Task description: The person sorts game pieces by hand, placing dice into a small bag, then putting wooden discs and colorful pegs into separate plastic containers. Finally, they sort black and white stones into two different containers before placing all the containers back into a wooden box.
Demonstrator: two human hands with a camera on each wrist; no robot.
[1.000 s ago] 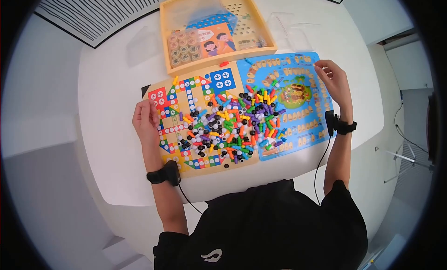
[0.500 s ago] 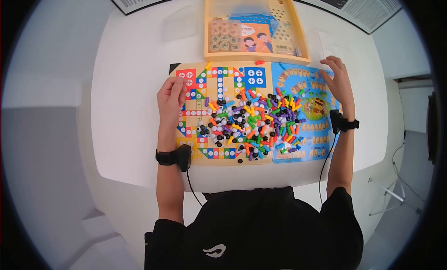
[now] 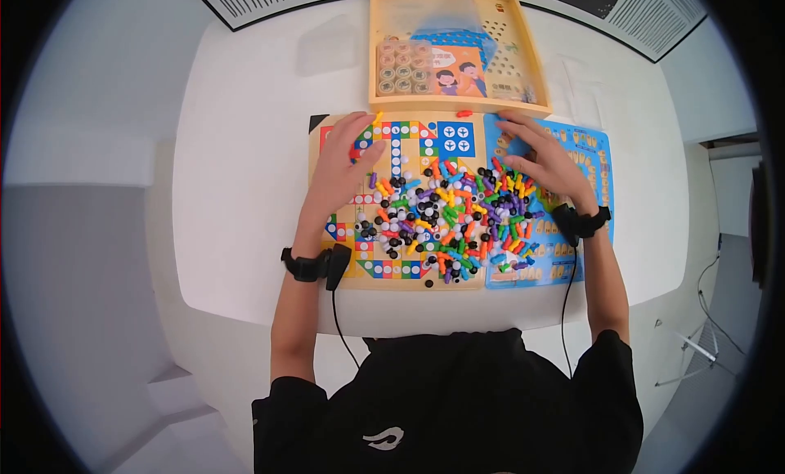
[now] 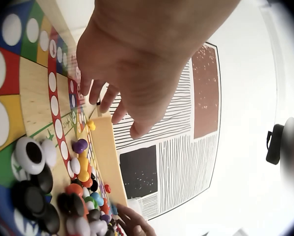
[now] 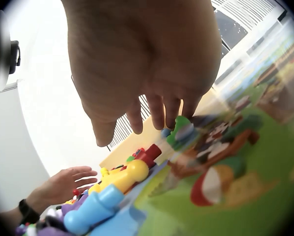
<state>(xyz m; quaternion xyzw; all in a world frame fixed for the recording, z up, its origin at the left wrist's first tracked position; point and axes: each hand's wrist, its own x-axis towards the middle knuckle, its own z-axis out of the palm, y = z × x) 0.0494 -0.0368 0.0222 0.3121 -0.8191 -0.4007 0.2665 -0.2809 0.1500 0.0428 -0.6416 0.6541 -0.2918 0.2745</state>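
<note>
A heap of small coloured pegs and black and white pieces [image 3: 450, 216] is spread across the middle of a wooden aeroplane-chess board [image 3: 352, 266] and the edge of a blue illustrated board [image 3: 593, 196]. On the heap's left, my left hand [image 3: 338, 167] hovers over the chess board with fingers extended and thumb apart. My right hand [image 3: 549, 162] is over the blue board at the heap's upper right, palm down, fingers reaching inward. Neither hand holds anything. A lone yellow peg [image 3: 379, 117] lies near the left fingertips; in the right wrist view a green peg [image 5: 180, 132] is close below the right fingers.
Beyond the boards stands a wooden box [image 3: 458, 105] holding round chess pieces [image 3: 402, 69], an orange booklet [image 3: 458, 72] and a blue perforated sheet. A red peg [image 3: 464, 114] lies by its front edge. Clear plastic covers [image 3: 327, 45] flank the box on the white table [image 3: 237, 188].
Both hands have moved inward over the boards, the right from the blue board's outer edge, the left forward and right. Their fingers have spread. The head view has shifted; the heap looks unchanged.
</note>
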